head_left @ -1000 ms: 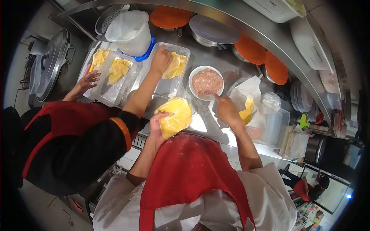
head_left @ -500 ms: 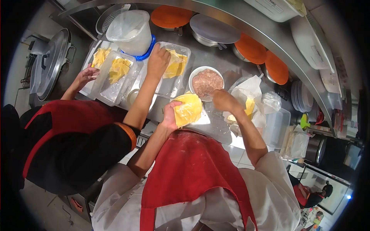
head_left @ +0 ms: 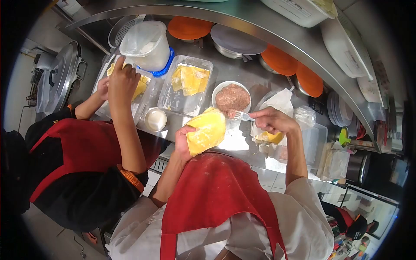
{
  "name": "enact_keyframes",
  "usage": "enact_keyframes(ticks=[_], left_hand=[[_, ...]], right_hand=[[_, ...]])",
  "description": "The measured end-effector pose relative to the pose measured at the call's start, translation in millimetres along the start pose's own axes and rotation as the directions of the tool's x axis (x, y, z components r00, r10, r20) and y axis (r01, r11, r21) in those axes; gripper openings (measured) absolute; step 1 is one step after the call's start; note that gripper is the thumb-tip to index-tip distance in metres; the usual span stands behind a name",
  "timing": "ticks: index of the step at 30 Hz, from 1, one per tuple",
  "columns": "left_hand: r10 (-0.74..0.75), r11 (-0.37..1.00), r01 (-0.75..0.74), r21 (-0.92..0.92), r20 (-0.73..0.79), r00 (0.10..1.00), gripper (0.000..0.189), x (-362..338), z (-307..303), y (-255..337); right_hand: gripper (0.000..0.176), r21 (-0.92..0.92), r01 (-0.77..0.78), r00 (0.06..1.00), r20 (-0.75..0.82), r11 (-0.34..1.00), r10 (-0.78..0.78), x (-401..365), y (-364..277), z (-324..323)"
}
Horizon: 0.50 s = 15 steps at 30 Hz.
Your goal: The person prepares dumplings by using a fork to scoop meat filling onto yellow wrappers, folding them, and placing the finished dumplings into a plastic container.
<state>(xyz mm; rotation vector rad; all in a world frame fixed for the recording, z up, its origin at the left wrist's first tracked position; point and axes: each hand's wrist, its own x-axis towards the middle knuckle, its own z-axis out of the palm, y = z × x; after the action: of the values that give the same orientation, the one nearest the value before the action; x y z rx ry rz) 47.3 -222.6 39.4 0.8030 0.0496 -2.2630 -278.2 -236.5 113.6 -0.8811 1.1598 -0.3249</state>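
Now left hand (head_left: 183,142) has grip clamped on floppy yellow dough sheets (head_left: 207,133), up over near edge of bench (head_left: 242,71). Right hand (head_left: 274,120) has grip pinched tight on fork (head_left: 246,117); prongs touch bit of pink meat, by sheets' top edge. White bowl (head_left: 214,92), full of mushy meat (head_left: 232,97), sits just beyond.

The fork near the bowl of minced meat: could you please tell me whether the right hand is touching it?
Touching; the head view shows the right hand gripping the fork by its handle.
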Motion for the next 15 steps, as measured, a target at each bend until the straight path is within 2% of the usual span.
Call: enact_keyframes(ticks=[2, 5, 6, 9, 10, 13, 14, 15], left_hand=[[0.023, 0.999, -0.019, -0.038, 0.086, 0.996, 0.063, -2, 5, -1], [0.033, 0.997, -0.019, -0.079, 0.178, 0.983, 0.062, -7, 14, -1], [0.035, 0.996, -0.017, -0.09, 0.204, 0.978, 0.062, -8, 17, 0], [0.026, 0.994, -0.004, -0.109, 0.2, 0.979, 0.063, -9, 22, -1], [0.025, 0.994, 0.0, -0.109, 0.23, 0.973, 0.063, -9, 22, 0], [0.024, 0.993, 0.012, -0.121, 0.292, 0.956, 0.063, -9, 24, -1], [0.022, 0.991, 0.018, -0.133, 0.299, 0.954, 0.063, -10, 27, -2], [0.021, 0.989, 0.025, -0.144, 0.306, 0.952, 0.063, -10, 29, -2]], right_hand=[[0.037, -0.01, 0.039, 0.999, -0.018, 0.999, -0.039, -19, -12, 17], [0.037, -0.124, 0.228, 0.959, -0.141, 0.966, -0.245, -35, -15, 34], [0.039, -0.234, 0.318, 0.917, -0.169, 0.919, -0.36, -34, -14, 42], [0.043, -0.497, 0.53, 0.725, -0.153, 0.687, -0.671, -31, -11, 65], [0.046, -0.517, 0.524, 0.681, -0.224, 0.677, -0.698, -28, -6, 76], [0.048, -0.706, 0.511, 0.488, -0.231, 0.49, -0.842, -9, 21, 89], [0.05, -0.735, 0.541, 0.365, -0.232, 0.408, -0.902, 0, 31, 92], [0.05, -0.773, 0.525, 0.319, -0.21, 0.356, -0.924, 5, 34, 95]])
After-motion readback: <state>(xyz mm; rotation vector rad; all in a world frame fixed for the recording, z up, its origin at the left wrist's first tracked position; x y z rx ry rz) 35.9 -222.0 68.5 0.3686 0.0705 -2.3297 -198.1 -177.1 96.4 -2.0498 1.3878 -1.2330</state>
